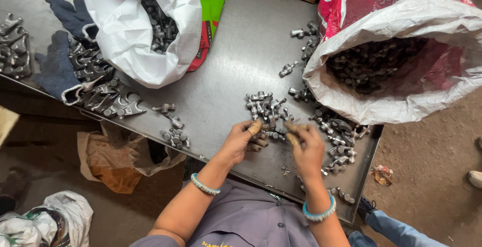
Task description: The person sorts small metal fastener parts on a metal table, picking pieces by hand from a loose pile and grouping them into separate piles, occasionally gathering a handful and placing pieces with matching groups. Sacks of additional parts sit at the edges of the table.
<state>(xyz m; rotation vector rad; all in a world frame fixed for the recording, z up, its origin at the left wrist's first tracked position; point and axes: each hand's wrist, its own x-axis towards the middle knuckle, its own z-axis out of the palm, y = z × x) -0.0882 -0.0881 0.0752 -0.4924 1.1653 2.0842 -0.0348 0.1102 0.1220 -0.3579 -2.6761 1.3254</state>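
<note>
Head view: both hands (273,141) on small metal parts (266,107), orientation unclear

Grey metal, white sacks – red and green showing through.

Dull silver-grey metal parts (266,107) on a dark grey table (226,66); white woven sack (401,21) lined red; navy gloves (63,41) – white-cuffed; turquoise bangles (319,215); grey-violet shirt (251,222).
</note>
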